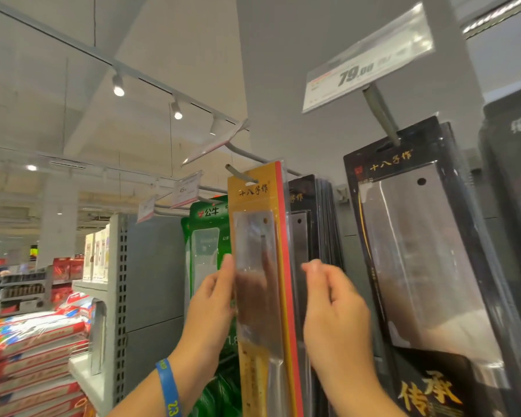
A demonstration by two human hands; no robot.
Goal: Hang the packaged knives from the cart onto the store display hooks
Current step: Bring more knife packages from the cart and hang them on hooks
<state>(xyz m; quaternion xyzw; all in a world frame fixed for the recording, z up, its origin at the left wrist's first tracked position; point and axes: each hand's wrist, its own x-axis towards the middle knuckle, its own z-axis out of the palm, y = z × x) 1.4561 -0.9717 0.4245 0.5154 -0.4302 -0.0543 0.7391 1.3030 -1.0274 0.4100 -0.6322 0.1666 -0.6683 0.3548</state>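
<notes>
A person's left hand (212, 296) holds the left edge of a yellow knife pack (257, 194), with the fingers pinching that side. The top hole of the pack sits at the tip of a gray hook (238, 173), and the pack hangs almost straight down. The right hand (336, 314) is just beside the right edge of the pack but does not touch it. Its fingers are softly bent and hold nothing that I can see. Right behind the yellow pack hangs a row of black knife packs (312, 218). A big black knife pack (427, 266) hangs to the right on another hook (381, 114), under a price tag (369, 58). A green pack (206, 236) hangs to the left. A blue wristband (169, 386) is on the left wrist.
</notes>
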